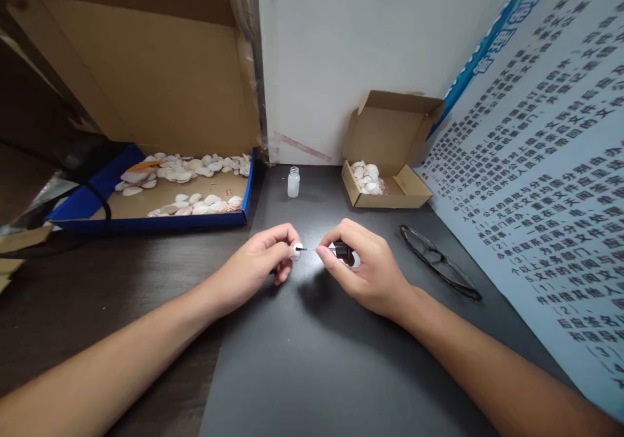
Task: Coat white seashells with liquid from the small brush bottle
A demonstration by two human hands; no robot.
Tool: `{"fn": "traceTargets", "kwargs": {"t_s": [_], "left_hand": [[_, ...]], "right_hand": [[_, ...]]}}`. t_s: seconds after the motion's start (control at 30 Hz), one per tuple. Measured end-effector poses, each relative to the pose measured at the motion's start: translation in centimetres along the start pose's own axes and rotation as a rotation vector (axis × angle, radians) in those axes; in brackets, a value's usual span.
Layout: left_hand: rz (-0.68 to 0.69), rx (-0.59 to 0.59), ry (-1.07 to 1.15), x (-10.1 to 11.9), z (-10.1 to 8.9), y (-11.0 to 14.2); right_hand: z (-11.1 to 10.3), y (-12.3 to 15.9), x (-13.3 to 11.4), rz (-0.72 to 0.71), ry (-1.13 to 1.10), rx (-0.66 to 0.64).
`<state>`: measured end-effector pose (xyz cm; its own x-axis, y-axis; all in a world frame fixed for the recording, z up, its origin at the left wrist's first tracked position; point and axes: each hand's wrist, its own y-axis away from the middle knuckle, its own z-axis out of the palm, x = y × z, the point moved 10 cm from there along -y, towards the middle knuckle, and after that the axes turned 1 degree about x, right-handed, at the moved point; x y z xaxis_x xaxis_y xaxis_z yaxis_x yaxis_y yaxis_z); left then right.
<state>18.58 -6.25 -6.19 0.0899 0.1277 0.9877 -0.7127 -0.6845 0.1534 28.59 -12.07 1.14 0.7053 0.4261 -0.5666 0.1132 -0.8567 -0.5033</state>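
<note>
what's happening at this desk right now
A person's left hand pinches a small white piece, probably a shell, and the right hand holds a thin brush with its dark tip at that piece. A small bottle stands beyond the hands, between a blue-rimmed box and a small cardboard box, both holding shells.
</note>
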Motion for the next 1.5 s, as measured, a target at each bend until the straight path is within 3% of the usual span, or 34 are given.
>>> {"fn": "traceTargets", "kwargs": {"t_s": [0.5, 0.77, 1.03, 1.33, 1.5], "left_hand": [[-0.022, 0.037, 0.069, -0.1, -0.2, -0.1], [-0.022, 0.049, 0.073, 0.0, -0.2, -0.1], [-0.026, 0.052, 0.066, -0.2, -0.3, -0.1], [-0.021, 0.051, 0.081, -0.1, -0.2, 0.0], [-0.017, 0.049, 0.081, 0.0, -0.2, -0.1]], "right_hand": [[1.0, 0.1, 0.4, 0.034, 0.019, -0.095], [0.3, 0.1, 0.0, 0.001, -0.016, -0.027], [2.0, 0.3, 1.7, 0.128, 0.06, -0.172], [0.5, 0.1, 0.6, 0.043, 0.013, -0.03], [0.9, 0.2, 1.3, 0.089, 0.031, -0.059]]}}
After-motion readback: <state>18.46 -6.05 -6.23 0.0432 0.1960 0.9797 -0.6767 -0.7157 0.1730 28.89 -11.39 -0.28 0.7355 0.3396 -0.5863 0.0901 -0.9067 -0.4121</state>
